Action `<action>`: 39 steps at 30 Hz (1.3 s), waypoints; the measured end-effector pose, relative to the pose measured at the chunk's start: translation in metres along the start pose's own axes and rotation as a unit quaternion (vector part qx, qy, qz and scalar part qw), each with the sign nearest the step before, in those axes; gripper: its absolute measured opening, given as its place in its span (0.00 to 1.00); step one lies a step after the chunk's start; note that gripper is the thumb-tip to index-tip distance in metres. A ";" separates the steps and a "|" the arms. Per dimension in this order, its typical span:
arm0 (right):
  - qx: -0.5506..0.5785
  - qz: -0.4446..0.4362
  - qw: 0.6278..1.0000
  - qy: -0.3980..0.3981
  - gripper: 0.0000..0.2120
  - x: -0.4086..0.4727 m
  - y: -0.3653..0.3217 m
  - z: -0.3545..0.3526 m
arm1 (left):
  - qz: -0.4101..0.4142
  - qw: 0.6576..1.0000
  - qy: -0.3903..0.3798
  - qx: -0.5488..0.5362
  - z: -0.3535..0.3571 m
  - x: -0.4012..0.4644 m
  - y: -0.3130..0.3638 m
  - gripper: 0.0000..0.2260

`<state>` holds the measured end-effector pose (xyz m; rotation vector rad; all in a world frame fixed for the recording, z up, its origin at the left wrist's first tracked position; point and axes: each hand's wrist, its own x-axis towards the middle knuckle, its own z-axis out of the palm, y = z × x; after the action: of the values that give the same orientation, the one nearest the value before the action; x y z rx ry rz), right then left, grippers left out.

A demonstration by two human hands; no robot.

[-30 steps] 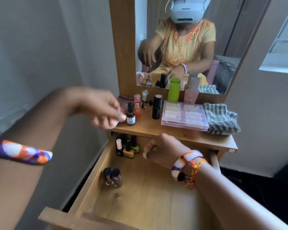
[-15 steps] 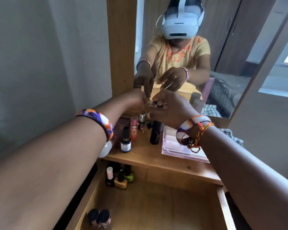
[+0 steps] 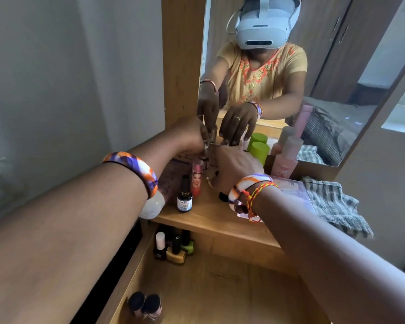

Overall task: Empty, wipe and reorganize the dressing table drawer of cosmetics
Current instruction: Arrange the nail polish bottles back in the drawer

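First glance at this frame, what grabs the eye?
Both arms reach across the tabletop toward the mirror: the left hand grips a small bottle right at the glass, and the right hand comes in beside it. Below, the open drawer holds nail polish bottles clustered in its back left corner, with two dark-capped bottles nearer the front.

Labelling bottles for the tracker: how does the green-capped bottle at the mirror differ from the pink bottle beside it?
The green-capped bottle has a wide, flat, bright green cap; the pink bottle has a narrower, tapering, pale frosted cap. The green-capped bottle is partly hidden behind the right hand; the pink bottle shows more of its body. Both stand upright on the tabletop against the mirror.
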<state>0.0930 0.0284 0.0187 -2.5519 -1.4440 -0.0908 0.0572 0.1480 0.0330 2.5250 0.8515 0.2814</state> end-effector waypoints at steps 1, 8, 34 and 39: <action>-0.002 -0.003 1.000 0.012 0.12 -0.002 -0.001 0.001 | -0.001 1.000 0.006 -0.007 -0.002 -0.001 -0.001 0.13; 0.015 -0.004 0.998 0.057 0.12 -0.004 -0.001 0.005 | -0.001 0.999 0.028 -0.029 -0.012 -0.011 -0.002 0.11; 0.265 -0.083 0.886 0.372 0.15 -0.038 0.009 -0.008 | 0.027 0.941 0.175 -0.290 -0.052 -0.086 0.017 0.11; 0.316 -0.080 0.859 0.396 0.09 -0.073 0.006 -0.004 | 0.052 0.937 0.143 -0.315 -0.040 -0.128 0.013 0.09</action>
<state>0.0602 -0.0368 0.0105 -1.5561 -1.0834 -0.5260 -0.0498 0.0741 0.0683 1.9473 0.5988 0.8312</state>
